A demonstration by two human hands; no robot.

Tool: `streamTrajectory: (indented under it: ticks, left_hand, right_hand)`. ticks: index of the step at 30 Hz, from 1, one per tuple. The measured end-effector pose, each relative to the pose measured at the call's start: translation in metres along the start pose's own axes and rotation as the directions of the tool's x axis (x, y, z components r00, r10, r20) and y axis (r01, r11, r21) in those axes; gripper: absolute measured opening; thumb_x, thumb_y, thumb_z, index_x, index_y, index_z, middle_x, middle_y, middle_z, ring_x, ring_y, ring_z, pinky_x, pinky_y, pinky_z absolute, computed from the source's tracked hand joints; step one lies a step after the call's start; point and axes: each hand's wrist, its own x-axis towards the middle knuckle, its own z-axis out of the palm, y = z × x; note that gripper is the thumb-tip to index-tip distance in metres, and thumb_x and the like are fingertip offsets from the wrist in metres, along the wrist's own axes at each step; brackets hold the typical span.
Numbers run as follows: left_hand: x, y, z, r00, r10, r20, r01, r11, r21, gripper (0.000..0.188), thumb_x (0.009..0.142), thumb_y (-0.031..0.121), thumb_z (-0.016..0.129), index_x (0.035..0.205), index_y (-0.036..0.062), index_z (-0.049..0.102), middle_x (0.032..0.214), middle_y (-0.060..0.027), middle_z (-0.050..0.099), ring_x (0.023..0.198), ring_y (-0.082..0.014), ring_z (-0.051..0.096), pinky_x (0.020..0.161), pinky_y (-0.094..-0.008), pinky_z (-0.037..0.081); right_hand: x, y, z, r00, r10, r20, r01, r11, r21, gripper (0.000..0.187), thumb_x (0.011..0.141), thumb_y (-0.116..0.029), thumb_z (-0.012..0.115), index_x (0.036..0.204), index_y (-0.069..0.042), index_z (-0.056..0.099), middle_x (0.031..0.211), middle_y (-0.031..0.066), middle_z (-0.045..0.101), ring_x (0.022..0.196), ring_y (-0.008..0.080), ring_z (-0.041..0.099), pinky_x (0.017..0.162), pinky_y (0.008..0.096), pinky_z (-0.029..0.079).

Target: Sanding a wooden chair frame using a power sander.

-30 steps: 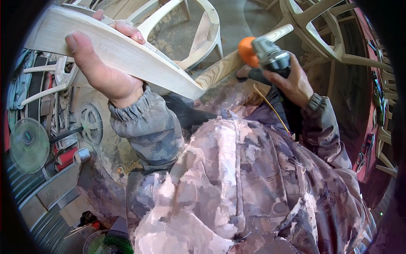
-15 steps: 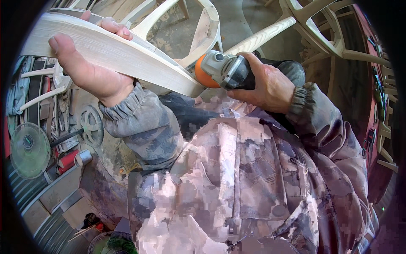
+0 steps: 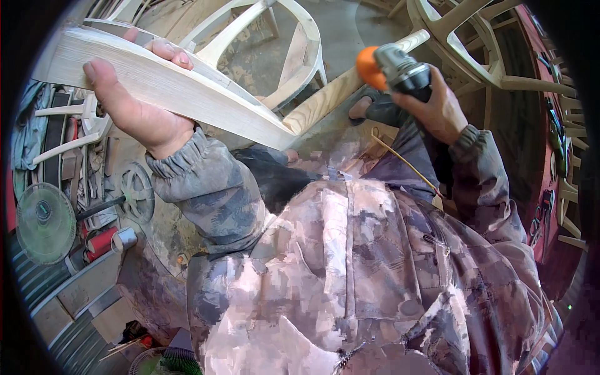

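Note:
My left hand (image 3: 140,122) grips a wide, curved pale wooden chair part (image 3: 219,106), its thumb on the near face and its fingertips over the far edge. A round-section wooden leg (image 3: 337,97) with bold grain meets this part at its right end and slants up to the right. My right hand (image 3: 440,106) is wrapped round a grey and black angle grinder (image 3: 403,70) with an orange disc pad (image 3: 370,67). In the picture the grinder overlaps the leg's upper part; whether the pad touches the wood I cannot tell.
Pale wooden chair frames stand beyond at the centre (image 3: 300,50) and far right (image 3: 494,56). At left are a green fan (image 3: 45,222), a handwheel (image 3: 136,192) and a red cylinder (image 3: 100,240). A thin yellow cord (image 3: 406,162) runs beside my leg.
My right hand has carried the grinder up and to the right, away from the joint, uncovering the leg's lower end. The left hand and chair part have shifted only slightly.

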Motion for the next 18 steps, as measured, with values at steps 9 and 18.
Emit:
streamTrajectory:
  ticks: [9,18]
  left_hand:
    - [0.009,-0.012,0.003,0.999,-0.045,-0.028,0.045,0.999,0.001,0.082,0.084,0.071,0.052,0.114,-0.0052,0.049,0.074,-0.0149,0.052,0.064,-0.0233,0.051,0.059,-0.0355,0.044]
    - [0.01,-0.01,0.001,1.0,-0.015,0.007,0.015,0.999,0.029,0.085,0.084,0.071,0.051,0.115,-0.0075,0.045,0.075,-0.0172,0.052,0.065,-0.0247,0.051,0.059,-0.0364,0.044]
  right_hand:
    - [-0.019,-0.02,0.025,0.993,-0.099,0.066,0.091,0.989,0.115,0.077,0.078,-0.04,0.078,0.132,0.002,0.043,0.108,0.0244,0.067,0.101,0.0345,0.068,0.09,0.0408,0.052]
    - [-0.039,-0.055,0.032,0.933,-0.196,0.303,0.183,0.98,0.073,0.08,0.079,-0.041,0.076,0.135,0.001,0.039,0.103,0.0276,0.067,0.097,0.0413,0.067,0.088,0.0457,0.053]
